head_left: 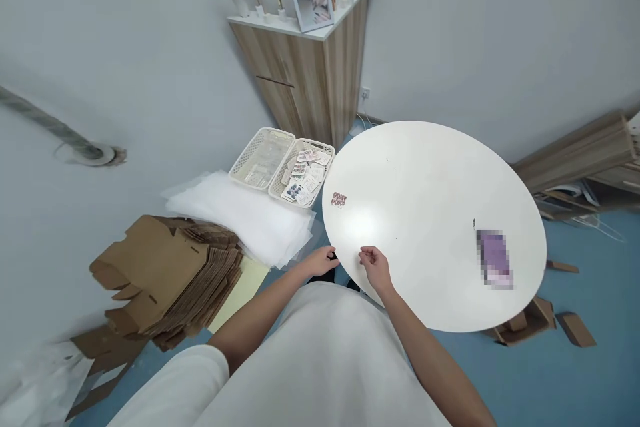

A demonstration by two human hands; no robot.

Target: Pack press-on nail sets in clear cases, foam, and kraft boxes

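Observation:
My left hand [320,260] is just off the near left edge of the round white table [420,213], its fingers loosely bent and apart, with nothing visible in them. Over the table's near edge hovers my right hand [376,268]; its fingers are half curled and appear to hold nothing. Ahead of both hands, a small card with rows of pinkish-red oval pieces, like press-on nails [339,199], lies near the left rim. A blurred purple item [495,257] rests on the right side of the tabletop.
Left of the table stand a white basket of small cards [303,173] and another white basket [263,157]. Nearer are clear plastic sheets [245,213] and stacked flat brown cardboard boxes [170,273]. A wooden cabinet [300,73] fills the corner; cardboard pieces [575,328] lie on the floor at right.

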